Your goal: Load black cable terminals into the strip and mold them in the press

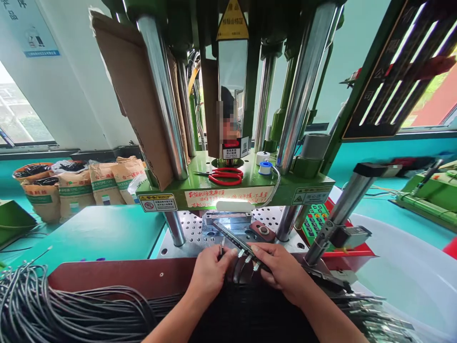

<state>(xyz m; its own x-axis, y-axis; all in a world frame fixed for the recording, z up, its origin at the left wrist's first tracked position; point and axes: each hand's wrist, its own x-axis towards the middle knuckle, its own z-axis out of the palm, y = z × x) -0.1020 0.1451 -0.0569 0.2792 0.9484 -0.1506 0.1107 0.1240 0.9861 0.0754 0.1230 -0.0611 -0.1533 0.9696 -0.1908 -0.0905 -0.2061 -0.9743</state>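
Note:
My left hand [210,272] is closed in a pinch on a thin cable end with a metal tip [222,247], held upright just in front of the press table. My right hand [280,269] grips a long metal fixture bar [233,238] that carries several cable plugs [248,259]; the bar slants up and left toward the steel mould block [228,224] under the green press. Dark cables run from both hands down toward me.
A large bundle of grey cables [53,309] lies at the lower left. Red scissors [225,175] and tape rolls [265,166] rest on the green press platen [178,190]. A keypad panel [316,219] stands right, a white tub [410,276] beyond, sacks [71,186] at left.

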